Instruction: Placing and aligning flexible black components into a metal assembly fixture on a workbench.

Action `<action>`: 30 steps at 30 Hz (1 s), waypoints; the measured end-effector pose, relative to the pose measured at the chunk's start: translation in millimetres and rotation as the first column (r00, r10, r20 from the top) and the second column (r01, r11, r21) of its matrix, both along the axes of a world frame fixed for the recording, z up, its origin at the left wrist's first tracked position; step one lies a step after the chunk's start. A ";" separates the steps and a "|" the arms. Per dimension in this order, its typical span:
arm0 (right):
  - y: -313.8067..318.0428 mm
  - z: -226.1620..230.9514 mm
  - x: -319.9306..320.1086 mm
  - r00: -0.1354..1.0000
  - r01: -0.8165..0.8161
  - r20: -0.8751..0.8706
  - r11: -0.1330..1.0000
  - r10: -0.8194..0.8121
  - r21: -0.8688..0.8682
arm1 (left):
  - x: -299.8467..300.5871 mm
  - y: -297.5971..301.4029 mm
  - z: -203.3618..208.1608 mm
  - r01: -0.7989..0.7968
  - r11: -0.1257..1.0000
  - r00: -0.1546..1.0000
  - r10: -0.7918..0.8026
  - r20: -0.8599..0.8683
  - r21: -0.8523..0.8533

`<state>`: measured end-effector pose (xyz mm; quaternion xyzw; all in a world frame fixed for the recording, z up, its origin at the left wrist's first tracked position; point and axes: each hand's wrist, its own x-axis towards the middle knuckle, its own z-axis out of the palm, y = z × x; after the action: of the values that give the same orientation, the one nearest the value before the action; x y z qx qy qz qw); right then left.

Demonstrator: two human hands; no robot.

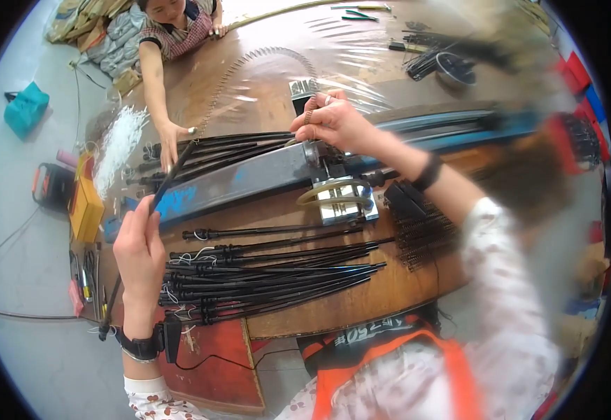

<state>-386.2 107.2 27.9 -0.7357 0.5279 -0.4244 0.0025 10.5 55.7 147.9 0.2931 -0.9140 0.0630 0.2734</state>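
My left hand [139, 245] is closed around a thin black rod [167, 179], which slants up and away from me. A long coil spring [270, 52] arches from near the rod's upper end to my right hand [344, 127], whose fingers pinch its other end. That hand is above a long grey-and-blue metal beam [239, 183] with a silver clamp-like device [340, 203] on its near side. Nearer me lies a bundle of black rods [270, 280] with white strings at their left ends. More black rods [228, 145] lie beyond the beam.
Across the table, a person's hand [172, 138] reaches toward the far rods. A heap of dark springs [421, 227] lies right of the device. Farther back are a bowl [456, 70] and pliers [361, 15]. White strips [120, 143] and a yellow box [87, 210] are at left.
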 end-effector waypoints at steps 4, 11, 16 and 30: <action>-7.8 2.3 4.6 0.990 -0.071 -0.116 0.992 0.082 0.101 | -4.8 -3.5 -17.2 -0.001 0.997 0.995 0.008 -0.099 0.077; 11.9 7.4 -7.7 0.889 0.133 -0.403 0.966 -0.216 -0.222 | 2.6 -31.1 -33.1 -0.042 0.998 0.997 0.044 -0.056 0.038; 135.0 -0.1 -139.8 0.721 0.359 -0.486 0.866 -0.494 -0.349 | -40.2 -38.5 -49.3 -0.018 0.997 0.996 0.011 0.093 0.081; 209.9 -44.8 -230.4 0.734 0.466 -0.463 0.865 -0.496 -0.188 | -170.9 -44.6 -121.6 0.407 0.907 0.911 -0.412 0.024 0.110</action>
<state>-616.5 317.1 -16.9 -0.6576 0.6694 -0.2221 -0.2647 -160.3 11.1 26.3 0.1071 -0.9633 -0.0358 0.2437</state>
